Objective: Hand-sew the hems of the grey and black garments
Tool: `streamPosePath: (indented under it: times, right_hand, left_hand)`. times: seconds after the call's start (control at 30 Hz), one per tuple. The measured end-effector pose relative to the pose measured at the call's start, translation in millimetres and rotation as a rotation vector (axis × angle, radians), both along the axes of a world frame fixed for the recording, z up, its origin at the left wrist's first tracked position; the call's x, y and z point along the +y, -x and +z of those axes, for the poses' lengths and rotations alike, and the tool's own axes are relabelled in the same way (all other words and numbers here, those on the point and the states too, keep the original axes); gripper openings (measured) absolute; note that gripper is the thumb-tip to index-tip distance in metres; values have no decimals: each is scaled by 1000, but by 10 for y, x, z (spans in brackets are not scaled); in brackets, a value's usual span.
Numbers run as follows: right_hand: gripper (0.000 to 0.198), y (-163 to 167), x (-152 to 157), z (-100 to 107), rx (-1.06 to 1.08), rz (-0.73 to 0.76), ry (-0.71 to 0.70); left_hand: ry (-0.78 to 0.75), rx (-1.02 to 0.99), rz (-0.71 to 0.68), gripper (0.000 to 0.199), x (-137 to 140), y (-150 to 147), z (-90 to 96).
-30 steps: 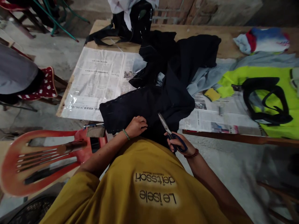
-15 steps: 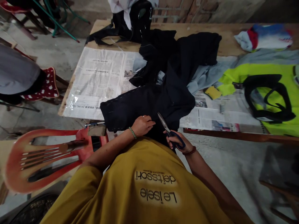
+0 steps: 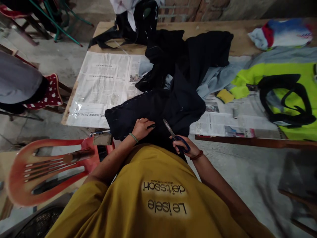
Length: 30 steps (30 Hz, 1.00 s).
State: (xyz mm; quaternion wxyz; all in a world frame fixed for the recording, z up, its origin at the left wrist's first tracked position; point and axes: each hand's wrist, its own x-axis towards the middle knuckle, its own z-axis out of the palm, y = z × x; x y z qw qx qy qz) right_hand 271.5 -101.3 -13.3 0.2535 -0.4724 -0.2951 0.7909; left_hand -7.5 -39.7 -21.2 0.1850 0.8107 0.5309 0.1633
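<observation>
A dark navy garment (image 3: 138,107) lies across the front edge of the table, with white basting stitches along its far edge. My left hand (image 3: 142,128), wearing a green bead bracelet, pinches a fold of this cloth between thumb and fingers. In my right hand (image 3: 182,145) is a pair of scissors (image 3: 169,128) with dark blue handles. Their blades look closed and point up and left over the cloth, a short way right of my left hand. Hidden under my body is the garment's near part.
Newspaper (image 3: 99,82) covers the wooden table. A black bag (image 3: 138,23) stands at the back. To the right are a neon yellow garment (image 3: 294,102), a black strap (image 3: 304,96), a yellow pad (image 3: 225,96) and a thread spool (image 3: 235,113). A red plastic chair (image 3: 49,142) stands at left.
My left hand has shifted left along the garment, a bit of cloth now showing at its fingertips. My right hand and the scissors have also moved slightly left.
</observation>
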Motion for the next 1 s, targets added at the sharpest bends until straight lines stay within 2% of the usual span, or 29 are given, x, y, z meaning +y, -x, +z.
streamPosePath:
  times: [0.2, 0.4, 0.5, 0.67, 1.0]
  right_hand:
    - [50, 83, 41, -19, 60, -57, 17]
    - [52, 67, 31, -21, 67, -57, 22]
    - [53, 74, 31, -28, 66, -58, 16]
    - [47, 65, 34, -51, 72, -44, 9]
    - [48, 82, 31, -48, 60, -52, 5]
  left_hand:
    - [-37, 23, -79, 24, -10, 27, 73]
    - [-74, 156, -33, 21, -7, -133, 125]
    - [-85, 210, -85, 25, -11, -205, 156]
    - [20, 330, -125, 26, -5, -257, 228]
    - [134, 387, -105, 27, 40, -413, 317]
